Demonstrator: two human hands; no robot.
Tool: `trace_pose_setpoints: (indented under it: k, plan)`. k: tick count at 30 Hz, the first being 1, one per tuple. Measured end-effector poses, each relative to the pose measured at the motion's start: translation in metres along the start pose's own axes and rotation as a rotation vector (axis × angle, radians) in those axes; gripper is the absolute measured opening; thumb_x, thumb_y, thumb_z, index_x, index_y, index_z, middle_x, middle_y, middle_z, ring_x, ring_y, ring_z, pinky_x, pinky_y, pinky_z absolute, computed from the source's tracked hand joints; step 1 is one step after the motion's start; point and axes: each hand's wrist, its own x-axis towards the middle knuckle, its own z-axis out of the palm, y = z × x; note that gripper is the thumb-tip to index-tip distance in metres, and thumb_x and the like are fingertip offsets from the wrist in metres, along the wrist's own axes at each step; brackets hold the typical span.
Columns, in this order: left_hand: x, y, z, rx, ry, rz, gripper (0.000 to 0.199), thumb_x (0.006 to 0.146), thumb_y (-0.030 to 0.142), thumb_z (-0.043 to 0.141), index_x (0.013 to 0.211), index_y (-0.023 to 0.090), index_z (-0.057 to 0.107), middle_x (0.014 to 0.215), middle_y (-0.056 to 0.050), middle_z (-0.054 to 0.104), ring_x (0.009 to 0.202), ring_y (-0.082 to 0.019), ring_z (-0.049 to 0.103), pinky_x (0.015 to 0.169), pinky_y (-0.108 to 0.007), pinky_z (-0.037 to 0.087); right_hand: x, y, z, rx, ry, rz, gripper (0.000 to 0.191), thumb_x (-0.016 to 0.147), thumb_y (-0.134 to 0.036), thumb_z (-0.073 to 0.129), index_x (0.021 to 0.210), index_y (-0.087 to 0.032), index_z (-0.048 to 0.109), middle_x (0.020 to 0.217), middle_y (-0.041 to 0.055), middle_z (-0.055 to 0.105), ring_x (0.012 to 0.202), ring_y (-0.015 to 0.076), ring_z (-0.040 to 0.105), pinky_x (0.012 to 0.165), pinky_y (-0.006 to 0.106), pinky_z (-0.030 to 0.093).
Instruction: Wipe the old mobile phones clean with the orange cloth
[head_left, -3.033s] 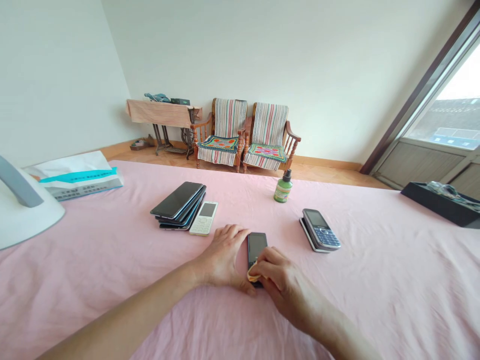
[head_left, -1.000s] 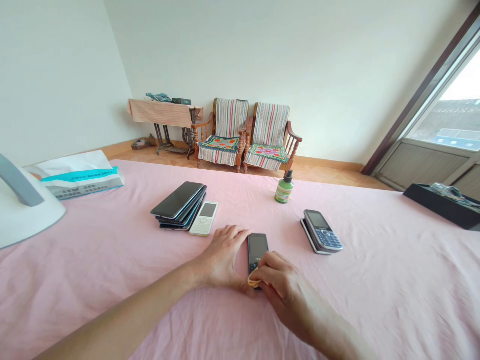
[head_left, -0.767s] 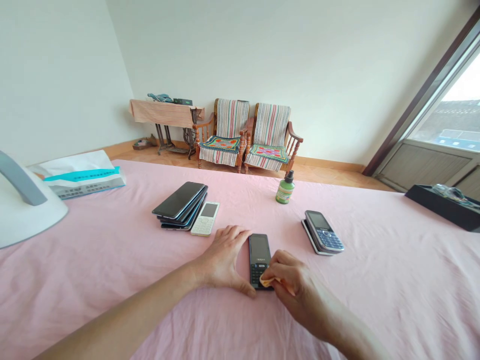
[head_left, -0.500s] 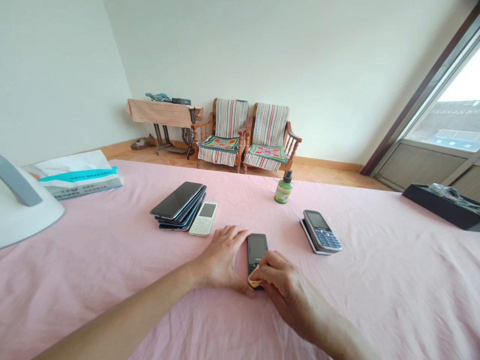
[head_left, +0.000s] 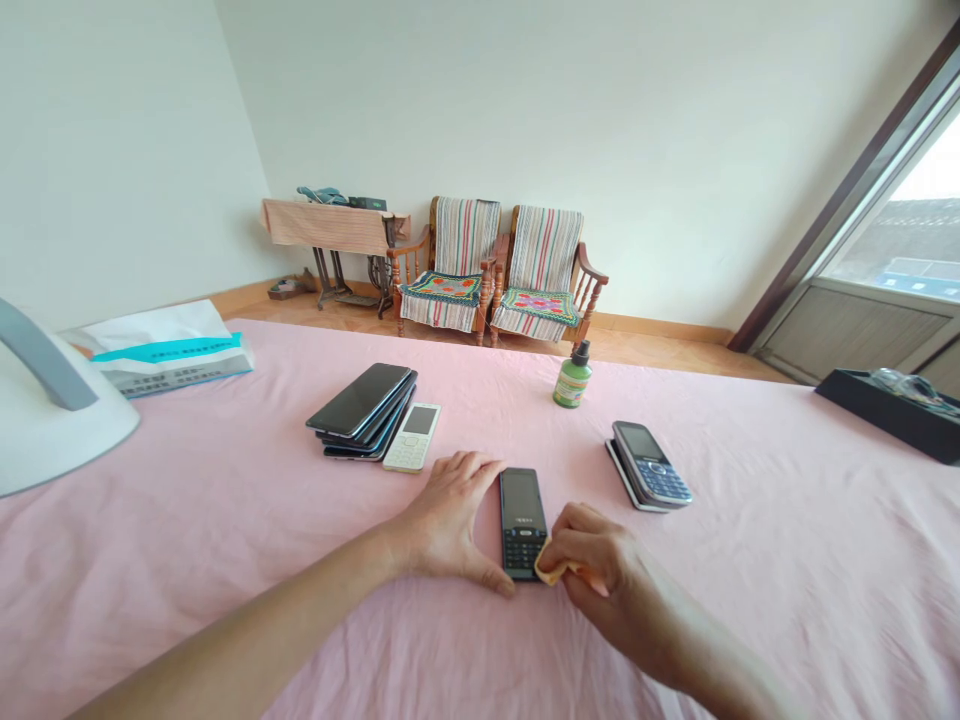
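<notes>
A black keypad phone [head_left: 523,525] lies face up on the pink cloth before me. My left hand [head_left: 450,515] braces it from the left, index finger by its top corner and thumb at its bottom corner. In my right hand [head_left: 600,560] a small folded orange-yellow cloth [head_left: 553,568] is pinched, touching the phone's lower right edge. To the left rests a white keypad phone [head_left: 412,437], beside a stack of dark smartphones [head_left: 364,405]. On the right, a blue-black keypad phone [head_left: 651,465] sits on top of another phone, mostly hidden.
A green spray bottle [head_left: 572,378] stands farther back. A tissue pack [head_left: 176,350] and a white appliance with a grey handle [head_left: 60,420] are at the left. A black box [head_left: 885,412] with clear items is at the far right. Beyond the table are two wooden chairs [head_left: 544,265].
My right hand with the cloth has slid right, from over the keypad to the phone's lower right edge, uncovering the keys. My left hand stays at the phone.
</notes>
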Motion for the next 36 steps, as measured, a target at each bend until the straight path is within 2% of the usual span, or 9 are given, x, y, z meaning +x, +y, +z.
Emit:
trace_pose_setpoints:
  k: [7,13,20,27,33,36]
  plan:
    - [0.000,0.004,-0.003,-0.006,-0.007,-0.015,0.104,0.043,0.068,0.076,0.129,0.021,0.041,0.126,-0.012,0.049,0.116,-0.036,0.044,0.099,-0.050,0.033,0.005,-0.007,0.010,0.000,0.013,-0.046,0.041,0.070,0.012,0.043,0.083,-0.020,0.065,0.087,0.0021,0.058,0.083,0.0141,0.055,0.070,0.023,0.044]
    - [-0.001,0.000,0.002,0.012,0.002,-0.003,0.106,0.043,0.068,0.076,0.130,0.019,0.041,0.127,-0.014,0.048,0.116,-0.036,0.043,0.099,-0.050,0.033,0.000,0.001,0.006,0.012,0.026,-0.005,0.044,0.063,0.014,0.043,0.080,-0.020,0.065,0.084,0.0004,0.056,0.076,0.0117,0.055,0.066,0.020,0.042]
    - [0.001,0.001,0.001,-0.007,0.017,-0.002,0.104,0.044,0.068,0.076,0.130,0.022,0.040,0.126,-0.011,0.049,0.115,-0.035,0.044,0.099,-0.049,0.032,0.006,-0.009,0.016,0.012,0.028,-0.067,0.037,0.075,0.009,0.044,0.084,-0.020,0.065,0.087,0.0026,0.057,0.081,0.0136,0.055,0.071,0.022,0.044]
    - [0.001,0.000,0.001,0.011,0.009,-0.001,0.106,0.042,0.067,0.077,0.130,0.020,0.041,0.126,-0.013,0.048,0.115,-0.036,0.044,0.098,-0.050,0.033,0.002,0.004,0.004,-0.026,0.043,-0.002,0.041,0.063,0.014,0.045,0.077,-0.019,0.063,0.082,0.0001,0.055,0.077,0.0122,0.054,0.067,0.022,0.041]
    - [0.001,0.002,0.001,-0.013,0.026,0.002,0.103,0.043,0.066,0.077,0.129,0.022,0.041,0.125,-0.011,0.050,0.113,-0.034,0.045,0.098,-0.048,0.033,0.008,-0.008,0.020,-0.007,0.024,-0.088,0.037,0.076,0.009,0.043,0.083,-0.020,0.064,0.087,0.0020,0.057,0.082,0.0137,0.053,0.071,0.023,0.043]
    - [0.000,0.001,0.001,-0.009,0.022,-0.001,0.102,0.044,0.066,0.077,0.129,0.022,0.041,0.125,-0.011,0.050,0.114,-0.034,0.045,0.097,-0.048,0.034,0.006,-0.007,0.016,0.005,0.012,-0.061,0.038,0.072,0.011,0.045,0.082,-0.020,0.064,0.086,0.0013,0.056,0.082,0.0133,0.054,0.071,0.022,0.042]
